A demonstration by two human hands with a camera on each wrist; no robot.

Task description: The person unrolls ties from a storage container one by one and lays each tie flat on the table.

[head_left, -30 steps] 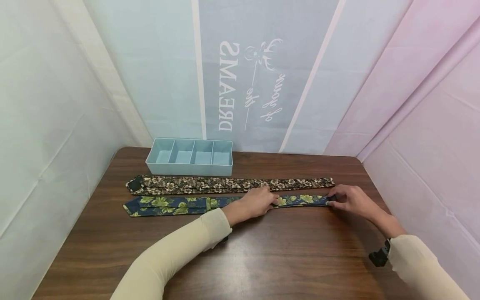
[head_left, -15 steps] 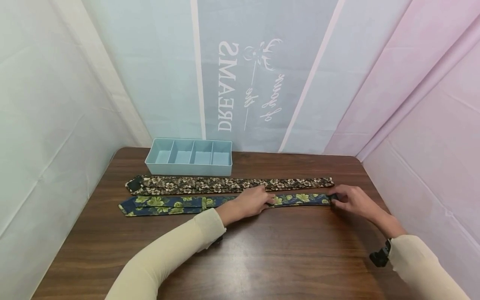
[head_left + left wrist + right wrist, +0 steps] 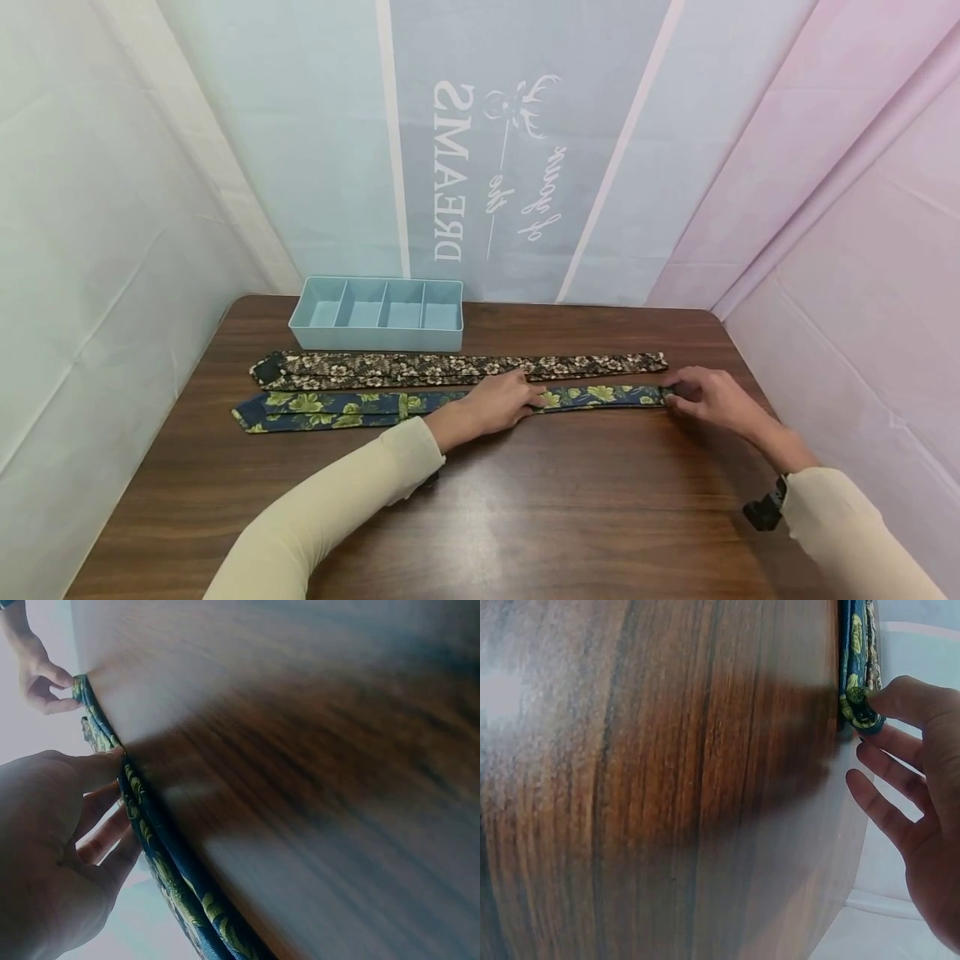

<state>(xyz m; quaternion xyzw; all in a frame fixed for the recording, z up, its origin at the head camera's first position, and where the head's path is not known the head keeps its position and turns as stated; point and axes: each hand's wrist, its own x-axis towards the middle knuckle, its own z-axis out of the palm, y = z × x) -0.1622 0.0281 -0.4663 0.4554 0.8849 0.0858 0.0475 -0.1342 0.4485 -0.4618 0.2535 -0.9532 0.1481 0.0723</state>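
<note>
A navy necktie with yellow-green flowers [image 3: 307, 403] lies lengthwise on the table, its wide end to the left and its back with the keeper loop facing up. My left hand [image 3: 495, 402] grips it near the middle, thumb at the near edge and fingers across it, as the left wrist view shows. At the narrow end my right hand [image 3: 716, 402] pinches the fabric between thumb and index finger. That end looks curled over in the right wrist view, where the other fingers [image 3: 889, 761] are spread apart. Just behind lies a dark necktie with cream flowers [image 3: 420, 371], untouched.
Behind the ties, at the back left of the brown wooden table [image 3: 480, 533], stands a light blue box [image 3: 378, 339] with several compartments. A printed curtain [image 3: 510, 167] hangs along the back edge, and pale cloth walls rise at both sides.
The left hand and the navy necktie have shifted slightly left together. My right hand has stayed at the narrow end, moving a little right, and more of the tie shows between the hands.
</note>
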